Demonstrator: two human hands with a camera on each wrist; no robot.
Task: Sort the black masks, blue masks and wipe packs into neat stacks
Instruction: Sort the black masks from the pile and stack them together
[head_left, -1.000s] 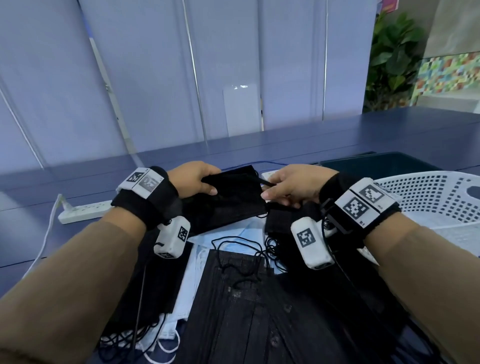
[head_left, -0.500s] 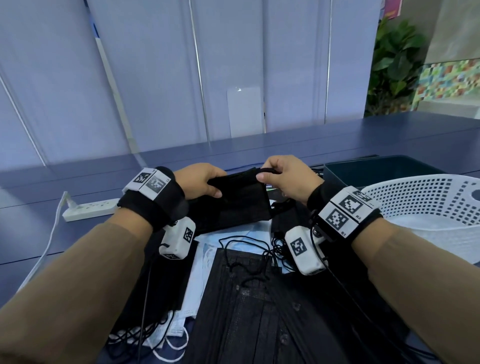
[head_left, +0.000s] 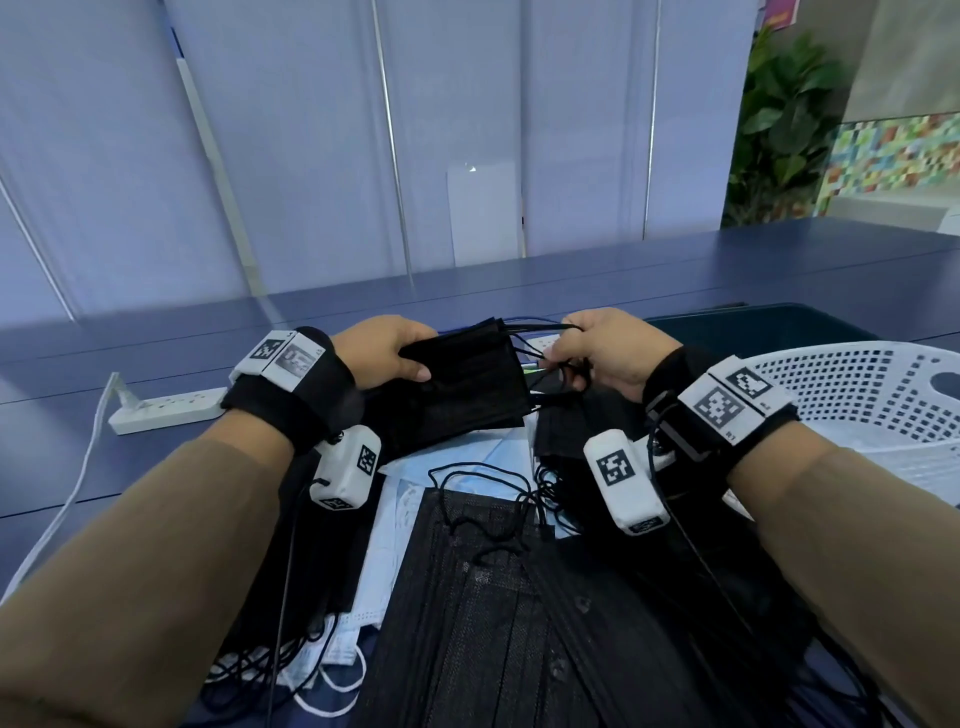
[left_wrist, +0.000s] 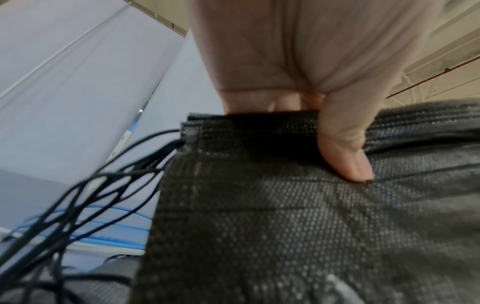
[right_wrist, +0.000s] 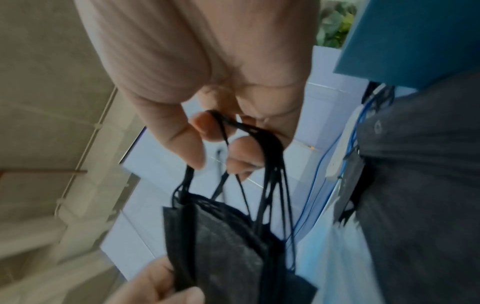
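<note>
Left hand (head_left: 382, 353) grips a bundle of black masks (head_left: 462, 387) by one end, thumb on top, held above the desk (head_left: 623, 275) w/ more masks piled at its near edge. Right hand (head_left: 605, 351) pinches the bundle's ear loops (right_wrist: 249, 156) btwn thumb & fingers.
</note>
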